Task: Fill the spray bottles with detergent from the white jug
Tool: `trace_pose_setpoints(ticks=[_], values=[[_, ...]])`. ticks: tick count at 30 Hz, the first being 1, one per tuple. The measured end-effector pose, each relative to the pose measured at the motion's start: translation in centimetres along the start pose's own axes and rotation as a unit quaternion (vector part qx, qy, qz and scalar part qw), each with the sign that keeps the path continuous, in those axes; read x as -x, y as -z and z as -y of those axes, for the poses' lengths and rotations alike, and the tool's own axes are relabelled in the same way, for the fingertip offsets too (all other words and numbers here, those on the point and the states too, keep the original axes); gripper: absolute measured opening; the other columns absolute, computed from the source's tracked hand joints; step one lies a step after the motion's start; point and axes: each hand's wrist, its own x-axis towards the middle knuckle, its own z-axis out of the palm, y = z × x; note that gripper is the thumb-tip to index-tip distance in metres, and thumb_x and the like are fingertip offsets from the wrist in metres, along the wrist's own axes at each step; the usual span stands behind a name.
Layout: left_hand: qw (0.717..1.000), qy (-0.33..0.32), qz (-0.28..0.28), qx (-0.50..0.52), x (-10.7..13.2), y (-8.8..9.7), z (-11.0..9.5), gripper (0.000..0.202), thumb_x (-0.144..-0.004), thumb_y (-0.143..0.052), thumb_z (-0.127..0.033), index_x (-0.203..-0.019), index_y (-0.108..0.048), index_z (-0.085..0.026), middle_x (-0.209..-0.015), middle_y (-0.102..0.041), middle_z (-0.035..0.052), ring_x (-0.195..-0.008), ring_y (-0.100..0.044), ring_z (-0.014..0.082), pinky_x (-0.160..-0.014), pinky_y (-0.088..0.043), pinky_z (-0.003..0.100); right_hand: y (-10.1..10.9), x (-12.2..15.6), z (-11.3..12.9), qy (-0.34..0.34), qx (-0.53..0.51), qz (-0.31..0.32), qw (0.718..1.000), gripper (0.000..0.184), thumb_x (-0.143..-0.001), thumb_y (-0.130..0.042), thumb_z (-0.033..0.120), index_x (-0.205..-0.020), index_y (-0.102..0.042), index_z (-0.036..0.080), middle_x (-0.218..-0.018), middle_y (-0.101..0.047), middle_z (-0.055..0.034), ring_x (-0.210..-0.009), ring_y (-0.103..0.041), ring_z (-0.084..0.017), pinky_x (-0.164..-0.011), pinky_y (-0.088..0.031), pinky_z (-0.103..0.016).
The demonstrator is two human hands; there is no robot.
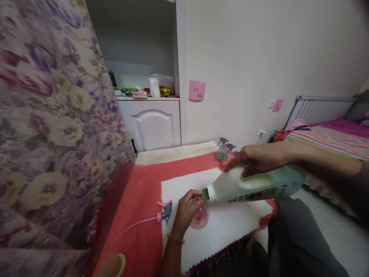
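My right hand (256, 159) grips a large pale green jug (242, 184) by its handle, tipped onto its side. The jug's green spout points left and meets the neck area of a small pink see-through bottle (200, 217). Around that bottle's neck my left hand (188, 211) has its fingers closed; the bottle stands on a white cloth (227, 227). Whether liquid is flowing I cannot tell. Left of this hand lies a grey and pink spray trigger head (165, 212) with its thin tube (135, 223) stretched toward the lower left.
Green and pink spray bottles (226, 154) stand at the table's back right. A red cloth (138, 184) covers the table. A blurred round object with a yellow-green rim (122, 263) sits at lower left. A floral curtain (57, 127) hangs left; a bed (331, 136) is far right.
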Motion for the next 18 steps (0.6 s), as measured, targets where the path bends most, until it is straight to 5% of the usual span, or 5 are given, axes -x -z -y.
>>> trace_pose_setpoints(ticks=[18], values=[[1.000,-0.001,-0.001,-0.003,0.02,-0.04,-0.15,0.019,-0.075,-0.071,-0.028,-0.091,-0.068,-0.018,-0.090,-0.069,0.0041,-0.090,-0.062,0.0212,-0.084,-0.046,0.030,0.04,-0.11,-0.12,0.008,0.008,0.002,1.000,0.052,-0.083,-0.063,0.019,-0.135,-0.057,0.024,-0.129,-0.067,-0.0056,-0.114,-0.062,-0.024,-0.101,-0.047,-0.033]])
